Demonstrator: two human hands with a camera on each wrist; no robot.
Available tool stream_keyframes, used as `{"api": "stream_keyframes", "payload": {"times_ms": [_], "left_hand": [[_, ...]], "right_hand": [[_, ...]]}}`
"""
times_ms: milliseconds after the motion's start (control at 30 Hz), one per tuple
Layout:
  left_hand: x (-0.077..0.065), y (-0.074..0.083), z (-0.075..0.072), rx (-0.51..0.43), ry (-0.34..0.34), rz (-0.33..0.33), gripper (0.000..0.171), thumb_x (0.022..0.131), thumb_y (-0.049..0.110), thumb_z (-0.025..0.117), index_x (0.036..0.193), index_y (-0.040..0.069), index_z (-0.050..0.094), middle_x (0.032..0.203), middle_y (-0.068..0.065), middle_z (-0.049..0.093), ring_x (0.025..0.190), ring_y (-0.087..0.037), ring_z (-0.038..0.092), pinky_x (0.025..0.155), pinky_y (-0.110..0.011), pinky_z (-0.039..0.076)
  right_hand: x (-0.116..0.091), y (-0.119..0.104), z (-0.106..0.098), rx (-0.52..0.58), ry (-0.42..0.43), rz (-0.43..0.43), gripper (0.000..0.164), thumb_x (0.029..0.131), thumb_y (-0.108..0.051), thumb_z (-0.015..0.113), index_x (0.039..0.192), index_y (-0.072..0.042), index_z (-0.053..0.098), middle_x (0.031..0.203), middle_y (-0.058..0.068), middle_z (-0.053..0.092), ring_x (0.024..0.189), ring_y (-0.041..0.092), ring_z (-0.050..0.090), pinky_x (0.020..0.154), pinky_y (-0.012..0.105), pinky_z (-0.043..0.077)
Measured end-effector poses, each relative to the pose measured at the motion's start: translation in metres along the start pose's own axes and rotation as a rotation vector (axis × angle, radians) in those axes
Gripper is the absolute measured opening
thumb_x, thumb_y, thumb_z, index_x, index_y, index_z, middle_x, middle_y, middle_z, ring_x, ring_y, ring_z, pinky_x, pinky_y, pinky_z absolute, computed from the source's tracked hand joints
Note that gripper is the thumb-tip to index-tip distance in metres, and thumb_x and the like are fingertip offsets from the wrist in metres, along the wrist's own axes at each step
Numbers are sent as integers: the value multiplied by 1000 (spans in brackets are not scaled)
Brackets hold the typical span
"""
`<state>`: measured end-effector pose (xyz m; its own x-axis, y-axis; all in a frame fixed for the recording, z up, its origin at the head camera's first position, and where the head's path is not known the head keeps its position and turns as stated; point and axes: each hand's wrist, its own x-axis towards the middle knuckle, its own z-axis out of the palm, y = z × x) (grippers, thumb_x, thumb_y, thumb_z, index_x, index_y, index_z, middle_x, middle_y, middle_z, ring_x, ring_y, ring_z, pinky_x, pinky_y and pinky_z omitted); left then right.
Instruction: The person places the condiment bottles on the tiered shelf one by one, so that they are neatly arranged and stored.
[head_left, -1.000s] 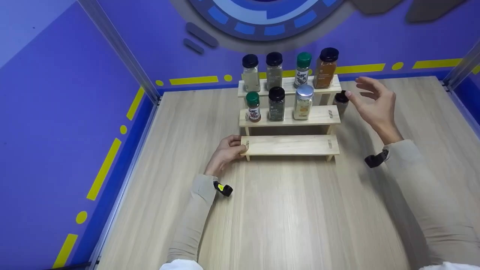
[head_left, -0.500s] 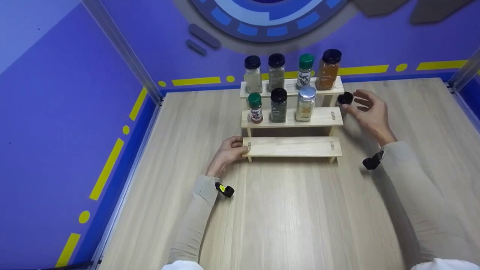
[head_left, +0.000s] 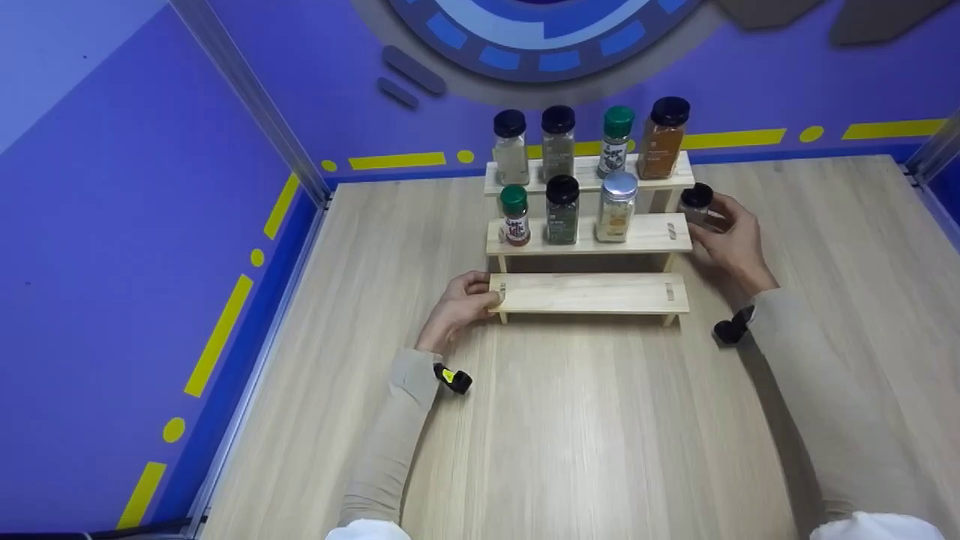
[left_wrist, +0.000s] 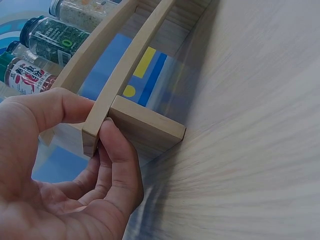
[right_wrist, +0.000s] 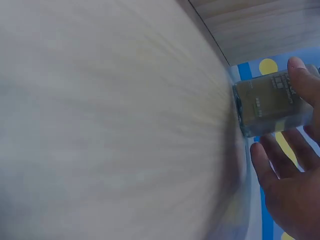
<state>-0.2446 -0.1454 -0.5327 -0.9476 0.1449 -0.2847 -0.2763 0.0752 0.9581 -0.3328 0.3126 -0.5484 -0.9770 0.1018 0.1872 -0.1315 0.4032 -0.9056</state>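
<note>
My left hand (head_left: 461, 304) pinches the left end of the lowest step of a wooden three-step spice rack (head_left: 589, 294). In the left wrist view, thumb and fingers (left_wrist: 117, 155) lie on either side of the board's end, beside a leg. At the rack's right side my right hand (head_left: 731, 244) is round a black-lidded spice jar (head_left: 697, 199) standing on the table. In the right wrist view the thumb (right_wrist: 302, 82) lies over the jar's label (right_wrist: 272, 97); fingers reach behind it, some spread below. Part of the jar is hidden by the hand.
The top step bears several spice jars, among them an orange-brown one (head_left: 661, 150). On the middle step stand a small green-lidded jar (head_left: 516, 225), a black-lidded jar (head_left: 562, 217) and a silver-lidded jar (head_left: 616, 214). A blue wall (head_left: 420, 135) rises behind the table (head_left: 562, 420).
My right hand has come down and leftward from above and beside the black-lidded jar, and its fingers now surround it. The left hand has stayed on the rack.
</note>
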Motion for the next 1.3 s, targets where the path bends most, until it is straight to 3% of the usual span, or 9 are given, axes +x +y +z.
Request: {"api": "stream_keyframes", "payload": {"times_ms": [167, 300, 433, 700, 867, 1067, 1300], "left_hand": [[0, 0, 0, -1, -4, 9, 44, 87, -2, 67, 130, -6, 59, 111, -12, 71, 88, -16, 65, 70, -24, 61], [1, 0, 0, -5, -6, 8, 45, 87, -2, 67, 130, -6, 59, 110, -12, 70, 88, -16, 65, 71, -25, 62], [1, -1, 0, -1, -8, 7, 45, 88, -1, 67, 132, -7, 58, 112, -13, 70, 89, -17, 65, 73, -26, 63], [0, -1, -1, -7, -14, 5, 45, 88, -1, 68, 132, -6, 59, 111, -12, 69, 90, -17, 66, 76, -28, 63], [0, -2, -1, -42, -22, 1, 45, 87, -3, 67, 131, -5, 58, 113, -13, 68, 93, -19, 66, 82, -31, 65], [0, -2, 0, -52, -15, 6, 46, 86, -4, 66, 131, -5, 59, 112, -12, 69, 92, -19, 66, 78, -28, 62], [0, -3, 1, -44, -2, 10, 47, 84, -6, 66, 130, -6, 59, 112, -13, 70, 94, -19, 67, 78, -25, 62]], "right_hand": [[-1, -5, 3, -1, 14, 1, 58, 95, 2, 74, 149, 6, 54, 133, 6, 62, 116, 11, 63, 112, 31, 54], [-2, -9, 5, 32, 22, 9, 55, 95, 5, 73, 146, 9, 54, 124, -2, 61, 110, 4, 62, 110, 26, 55], [0, -6, 5, 20, 35, 15, 55, 95, 2, 74, 147, 7, 56, 126, 2, 63, 112, 8, 64, 106, 21, 55], [-2, -5, 5, -56, 74, -17, 54, 97, -8, 78, 147, -4, 60, 137, 23, 66, 119, 27, 67, 107, 32, 58], [-6, -8, 2, -44, 90, -16, 51, 97, -9, 79, 146, -6, 62, 138, 21, 66, 119, 26, 67, 105, 28, 57], [-11, -18, -7, 10, 95, -27, 55, 95, -13, 82, 146, -8, 62, 140, 15, 65, 124, 22, 64, 101, 20, 57], [-20, -28, -22, -8, 113, -37, 57, 95, -19, 83, 148, -14, 62, 133, 0, 67, 121, 12, 63, 95, 13, 55]]}}
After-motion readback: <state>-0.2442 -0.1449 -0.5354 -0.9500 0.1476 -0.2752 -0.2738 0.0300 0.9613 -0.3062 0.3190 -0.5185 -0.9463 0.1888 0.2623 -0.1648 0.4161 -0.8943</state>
